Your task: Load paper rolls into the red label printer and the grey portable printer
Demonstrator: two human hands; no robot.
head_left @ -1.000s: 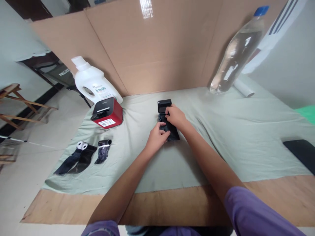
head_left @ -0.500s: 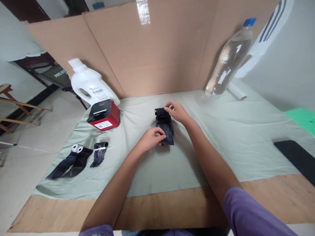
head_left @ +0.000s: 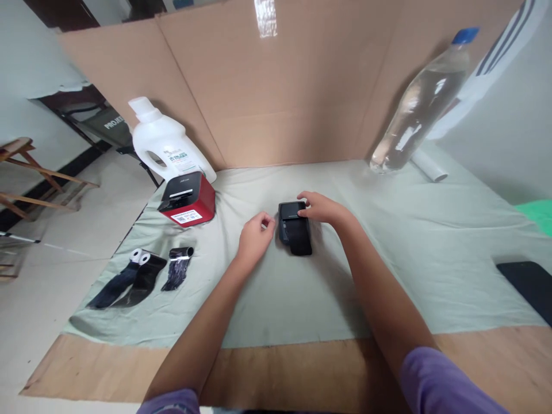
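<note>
A small black portable printer (head_left: 288, 210) lies on the cloth between my hands. Its lid is down, and a black strip (head_left: 300, 238) hangs out over its near end onto the cloth. My right hand (head_left: 321, 208) holds the lid's right side, thumb on top and index finger at the far edge. Just left of the printer, my left hand (head_left: 257, 233) is closed, fingers curled and thumb to fingertips, apart from the device. Nothing shows in it.
At left stand a red and black box-shaped device (head_left: 190, 201) and a white detergent bottle (head_left: 161, 144). Black rolls (head_left: 146, 261) with loose tails lie nearby, beside another roll (head_left: 181, 253). A water bottle (head_left: 422, 109) leans against the cardboard (head_left: 293, 103). A dark phone-like slab (head_left: 528, 287) is at right.
The printer's lid, raised before, is now down over the roll compartment. My left hand has let go of the black strip and moved left; my right hand has come down with the lid.
</note>
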